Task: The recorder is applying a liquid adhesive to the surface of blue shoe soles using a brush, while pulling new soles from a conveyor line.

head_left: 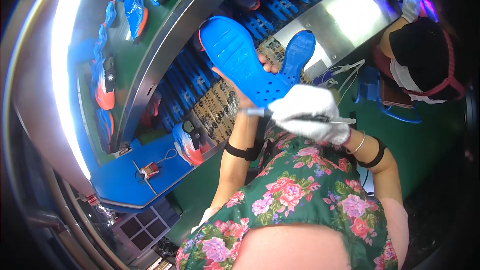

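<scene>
My bare left hand (pixel 245 86) is closed around a blue insole (pixel 230 45), thumb along one edge and fingertips showing at the other. Small holes dot the end of the insole nearest me. A second blue insole (pixel 300 50) fans out to its right, and their lower ends overlap. Whether my left hand grips that one too is hidden. My right hand (pixel 307 112), in a white glove, closes on a slim pen-like tool (pixel 342 120) lying crosswise. The glove covers the insoles' near ends, so contact between tool and insole cannot be made out.
A metal-edged conveyor (pixel 165 45) curves ahead, with blue shoe parts beyond it. A red-and-blue shoe (pixel 187 145) stands by a blue table (pixel 120 182). More shoe parts (pixel 135 17) rest under a bright lamp at left. Another person (pixel 420 55) works at right beside a blue stool (pixel 370 87).
</scene>
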### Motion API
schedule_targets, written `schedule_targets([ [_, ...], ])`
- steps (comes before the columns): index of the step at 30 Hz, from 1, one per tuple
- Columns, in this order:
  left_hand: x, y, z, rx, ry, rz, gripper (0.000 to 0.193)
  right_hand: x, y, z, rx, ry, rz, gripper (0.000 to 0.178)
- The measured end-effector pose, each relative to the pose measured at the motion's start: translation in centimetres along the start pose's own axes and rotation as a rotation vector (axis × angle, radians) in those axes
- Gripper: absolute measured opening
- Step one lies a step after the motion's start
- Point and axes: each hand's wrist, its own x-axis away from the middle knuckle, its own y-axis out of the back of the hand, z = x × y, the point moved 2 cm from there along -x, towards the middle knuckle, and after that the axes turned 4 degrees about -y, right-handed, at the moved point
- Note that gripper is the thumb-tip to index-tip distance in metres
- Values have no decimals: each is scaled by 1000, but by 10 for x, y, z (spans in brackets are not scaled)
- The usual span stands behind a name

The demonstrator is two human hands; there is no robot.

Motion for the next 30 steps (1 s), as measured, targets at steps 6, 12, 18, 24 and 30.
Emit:
schedule_targets([
  [6, -9, -23, -6, -74, 146, 80, 115, 11, -11, 1, 244, 112, 31, 32],
  [12, -21, -17, -22, 4, 336, 163, 121, 0, 0, -1, -4, -40, -1, 22],
  [18, -32, -11, -19, 11, 582, 172, 119, 31, -23, 0, 191, 139, 216, 36],
  [24, -31, -3, -17, -83, 697, 240, 111, 11, -6, 1, 24, 9, 117, 28],
  [30, -38, -17, -21, -741, 627, 104, 109, 17, -11, -3, 157, 82, 322, 26],
])
